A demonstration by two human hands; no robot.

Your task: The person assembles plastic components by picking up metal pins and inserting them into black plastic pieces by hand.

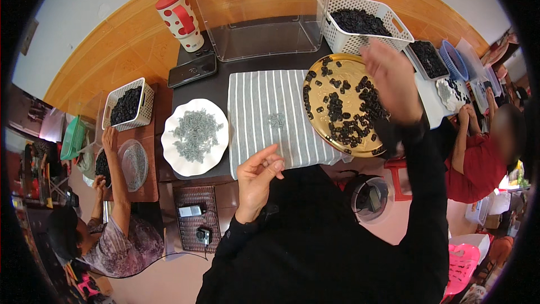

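Observation:
My left hand (256, 183) is over the near edge of the grey-and-white striped cloth (250, 110). Its fingers are loosely bent, with a gap between index finger and thumb, and nothing shows in it. Farther up the cloth lies a small heap of clear grey pieces (277, 120). Raised over the right side of the round gold tray (320, 124), my right hand (391, 79) is smeared by motion, so its fingers are unclear. Small black pieces (336, 107) lie scattered on that tray. Left of the cloth, a white scalloped plate (170, 141) carries many clear grey pieces (197, 134).
A white perforated basket (343, 38) of black pieces stands behind the tray. At the back are a clear plastic box (264, 39), a dotted tumbler (180, 21) and a phone (193, 71). People work at left (121, 231) and right (475, 166). A bin (371, 197) stands below.

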